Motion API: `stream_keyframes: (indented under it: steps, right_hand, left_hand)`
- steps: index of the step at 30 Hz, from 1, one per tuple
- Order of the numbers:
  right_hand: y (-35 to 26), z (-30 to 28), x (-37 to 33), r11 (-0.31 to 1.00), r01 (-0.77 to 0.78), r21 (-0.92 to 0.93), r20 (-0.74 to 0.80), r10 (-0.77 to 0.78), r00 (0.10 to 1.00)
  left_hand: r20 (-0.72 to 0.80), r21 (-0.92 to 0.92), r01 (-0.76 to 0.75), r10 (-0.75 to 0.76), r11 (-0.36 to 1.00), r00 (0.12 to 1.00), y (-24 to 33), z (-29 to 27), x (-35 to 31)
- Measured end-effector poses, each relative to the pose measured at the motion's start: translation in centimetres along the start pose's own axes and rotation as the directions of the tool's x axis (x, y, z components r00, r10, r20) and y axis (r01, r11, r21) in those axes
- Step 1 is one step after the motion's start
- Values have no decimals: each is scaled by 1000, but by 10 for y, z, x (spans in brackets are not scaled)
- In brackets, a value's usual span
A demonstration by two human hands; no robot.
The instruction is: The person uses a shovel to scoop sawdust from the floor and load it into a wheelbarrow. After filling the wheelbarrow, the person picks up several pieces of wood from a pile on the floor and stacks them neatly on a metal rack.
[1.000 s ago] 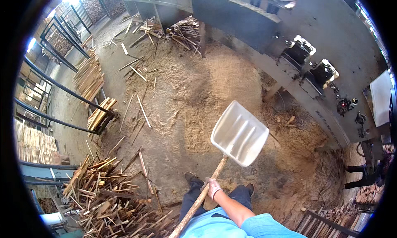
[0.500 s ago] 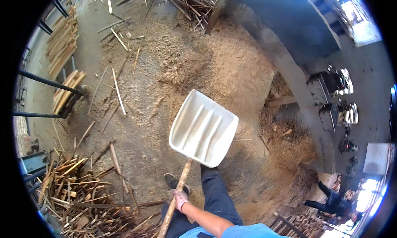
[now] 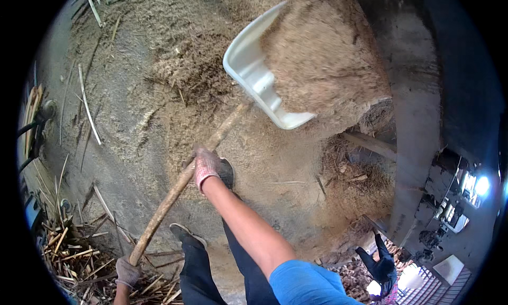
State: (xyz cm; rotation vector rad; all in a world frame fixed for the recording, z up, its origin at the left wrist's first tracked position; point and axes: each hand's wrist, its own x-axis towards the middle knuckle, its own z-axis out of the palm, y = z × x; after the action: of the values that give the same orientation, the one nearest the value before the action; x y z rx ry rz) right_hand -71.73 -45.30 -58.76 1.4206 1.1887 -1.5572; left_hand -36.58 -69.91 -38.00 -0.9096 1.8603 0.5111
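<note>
Shovel (image 3: pixel 258 81): white-bladed
Right hand (image 3: pixel 205 166): gloved, gripping shovel shaft (image 3: pixel 161 215) nearer blade
Left hand (image 3: pixel 127 272): gloved, gripping shaft's rear end
Sawdust (image 3: pixel 330 51): against shovel blade
Sticks (image 3: pixel 79 254): near shaft's rear end

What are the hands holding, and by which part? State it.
A white scoop-bladed shovel, by its long brown wooden handle: right hand partway along, left hand near the rear end.
</note>
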Motion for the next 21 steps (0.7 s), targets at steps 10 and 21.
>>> stream_keyframes:
  steps: [10,21]
  right_hand:
    - [12,-4,-18,961,-117,251,139,84,987]
    - [-5,-4,31,985,-43,168,130,21,991]
  left_hand:
    - [-202,50,-16,26,999,979,-28,25,-26]
    - [-160,59,-173,181,983,970,-19,37,67]
